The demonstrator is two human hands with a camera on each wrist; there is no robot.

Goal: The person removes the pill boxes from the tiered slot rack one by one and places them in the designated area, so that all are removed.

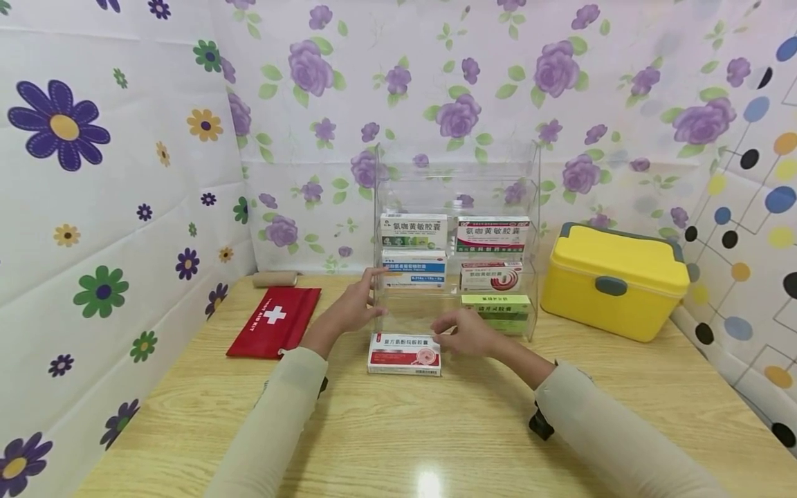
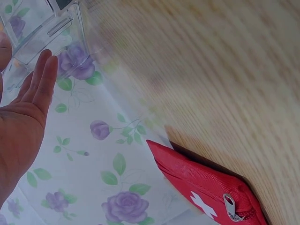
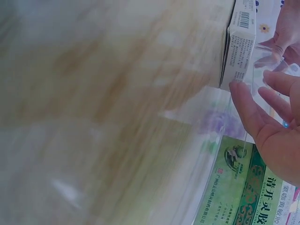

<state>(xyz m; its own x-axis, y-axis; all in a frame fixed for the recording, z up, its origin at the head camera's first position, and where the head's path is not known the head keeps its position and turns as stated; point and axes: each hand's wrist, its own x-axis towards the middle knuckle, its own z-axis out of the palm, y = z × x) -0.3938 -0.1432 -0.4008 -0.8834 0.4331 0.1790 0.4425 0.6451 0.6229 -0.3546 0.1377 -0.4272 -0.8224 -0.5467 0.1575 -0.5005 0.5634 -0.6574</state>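
A red-and-white medicine box lies at the foot of a clear acrylic tiered rack. My right hand is at the box's right end; in the right wrist view a fingertip touches the box's corner, and the other fingers are loosely bent without wrapping round it. My left hand is at the rack's left side, fingers extended beside the blue-and-white box. In the left wrist view its fingers look straight against or close to the clear plastic; contact is hard to tell.
On the rack's right stand a green box, a white-and-red box and another medicine box; a white-green box is upper left. A red first aid pouch and brown roll lie left, a yellow case right.
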